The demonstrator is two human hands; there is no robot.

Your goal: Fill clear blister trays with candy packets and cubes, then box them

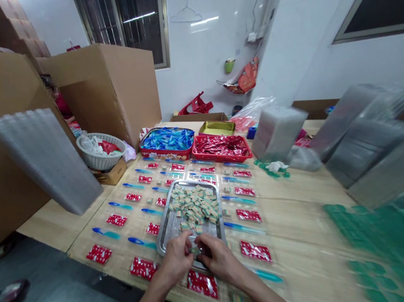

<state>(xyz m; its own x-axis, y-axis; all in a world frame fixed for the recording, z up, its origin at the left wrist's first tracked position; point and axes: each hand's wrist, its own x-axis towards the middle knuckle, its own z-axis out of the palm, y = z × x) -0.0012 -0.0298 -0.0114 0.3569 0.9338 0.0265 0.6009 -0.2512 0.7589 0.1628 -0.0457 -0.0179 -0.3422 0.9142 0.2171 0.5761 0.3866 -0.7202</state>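
Note:
Over the near end of a metal tray (162, 233), my left hand (178, 255) and my right hand (219, 258) meet with curled fingers. A small pale-green piece (195, 250) shows between the fingertips, apparently gripped from both sides; its details are hard to make out. Heaped in the tray are many small beige-and-green blocks (194, 202). Around it lie clear plastic blister sheets, their pockets holding blue tool-like pieces with slim handles (141, 243) and red patterned packets (255, 251). One red packet (202, 284) lies just below my hands.
Behind stand a red tin of blue pieces (147, 154) and a red basket of shiny red packets (220, 146). Stacked clear plastic sheets (279, 132) rise on the right, above green pieces (382, 239). Large cardboard boxes (131, 85) and a white basket (100, 161) are at left.

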